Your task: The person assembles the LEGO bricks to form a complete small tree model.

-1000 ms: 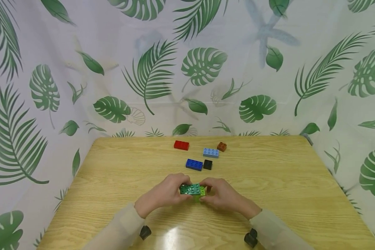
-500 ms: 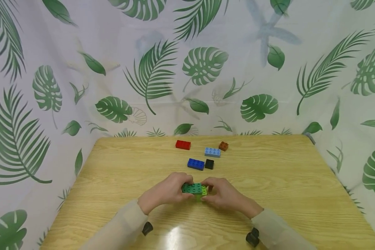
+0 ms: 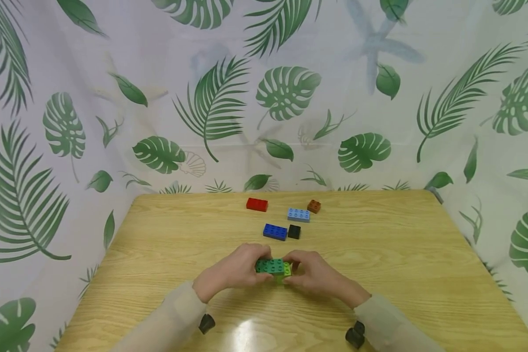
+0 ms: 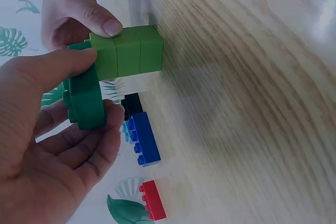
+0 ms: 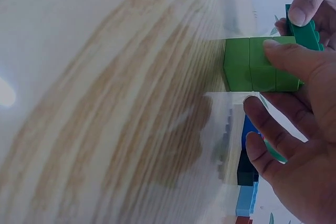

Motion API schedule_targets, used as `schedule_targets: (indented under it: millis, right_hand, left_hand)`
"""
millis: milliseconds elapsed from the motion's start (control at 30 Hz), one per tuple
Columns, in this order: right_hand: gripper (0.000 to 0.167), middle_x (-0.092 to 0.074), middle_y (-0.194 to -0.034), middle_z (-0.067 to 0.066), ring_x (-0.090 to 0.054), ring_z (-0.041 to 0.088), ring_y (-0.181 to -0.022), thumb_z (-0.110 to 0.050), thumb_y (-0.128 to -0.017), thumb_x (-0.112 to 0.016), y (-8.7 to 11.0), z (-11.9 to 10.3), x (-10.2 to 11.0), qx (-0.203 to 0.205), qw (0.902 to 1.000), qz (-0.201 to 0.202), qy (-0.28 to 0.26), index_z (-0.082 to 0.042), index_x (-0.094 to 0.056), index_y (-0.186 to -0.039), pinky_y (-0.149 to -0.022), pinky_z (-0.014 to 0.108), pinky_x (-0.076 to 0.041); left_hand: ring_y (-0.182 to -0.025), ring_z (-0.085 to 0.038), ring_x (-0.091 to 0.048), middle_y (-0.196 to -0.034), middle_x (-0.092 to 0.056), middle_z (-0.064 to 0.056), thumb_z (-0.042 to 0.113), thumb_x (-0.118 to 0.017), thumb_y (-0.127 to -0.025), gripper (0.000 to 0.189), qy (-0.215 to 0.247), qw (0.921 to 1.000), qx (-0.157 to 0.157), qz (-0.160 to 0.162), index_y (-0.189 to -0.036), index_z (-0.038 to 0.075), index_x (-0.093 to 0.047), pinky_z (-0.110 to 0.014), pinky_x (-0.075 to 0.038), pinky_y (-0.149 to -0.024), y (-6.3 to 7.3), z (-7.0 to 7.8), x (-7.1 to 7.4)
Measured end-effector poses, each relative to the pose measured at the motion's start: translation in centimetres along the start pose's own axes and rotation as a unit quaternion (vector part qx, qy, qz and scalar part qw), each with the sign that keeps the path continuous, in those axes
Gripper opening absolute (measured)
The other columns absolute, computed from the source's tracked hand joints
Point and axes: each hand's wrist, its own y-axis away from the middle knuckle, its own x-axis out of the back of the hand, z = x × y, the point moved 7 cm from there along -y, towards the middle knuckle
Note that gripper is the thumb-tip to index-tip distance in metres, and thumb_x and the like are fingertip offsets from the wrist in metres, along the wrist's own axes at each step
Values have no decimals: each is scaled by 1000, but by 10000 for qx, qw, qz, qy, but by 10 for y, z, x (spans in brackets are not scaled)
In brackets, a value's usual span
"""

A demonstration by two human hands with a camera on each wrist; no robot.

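Note:
A dark green toy building brick (image 3: 270, 266) sits across the top of a light green stack (image 4: 128, 51) of three bricks and overhangs it to the left. My left hand (image 3: 241, 266) grips the dark green brick, thumb on the near side and fingers on the far side. The stack stands on the table, with my right hand (image 3: 314, 274) pinching its upper part between thumb and fingers. In the right wrist view, the thumb (image 5: 291, 59) lies against the light green side. One row of light green studs shows right of the dark green brick.
Beyond the hands lie a blue brick (image 3: 275, 231) and a small black brick (image 3: 294, 231). Farther back are a light blue brick (image 3: 298, 215), a small brown brick (image 3: 314, 206) and a red brick (image 3: 257, 204). A leaf-print cloth (image 3: 308, 161) hangs behind the wooden table (image 3: 400, 254).

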Motion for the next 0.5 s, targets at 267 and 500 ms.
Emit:
schedule_targets:
  millis: [267,500]
  right_hand:
    - [34,-74,-111,-2,-65,16,-94,-20,-92,-83,0,3,-1,-63,10000,-22,-66,-12,-73,-124,-81,30,-54]
    - [42,-75,-118,1,-65,16,-95,-22,-93,-83,2,6,-1,-156,9998,-60,-72,-10,-71,-132,-80,29,-55]
  left_hand:
    - [-89,-7,-62,-107,-73,-2,32,-79,-96,33,690,9974,94,157,-122,15,-66,-22,-53,-80,-1,-8,-8]
    - [-90,-10,-64,-109,-73,-4,31,-75,-99,27,905,9955,-19,292,-120,16,-68,-22,-53,-77,-3,-8,-10]
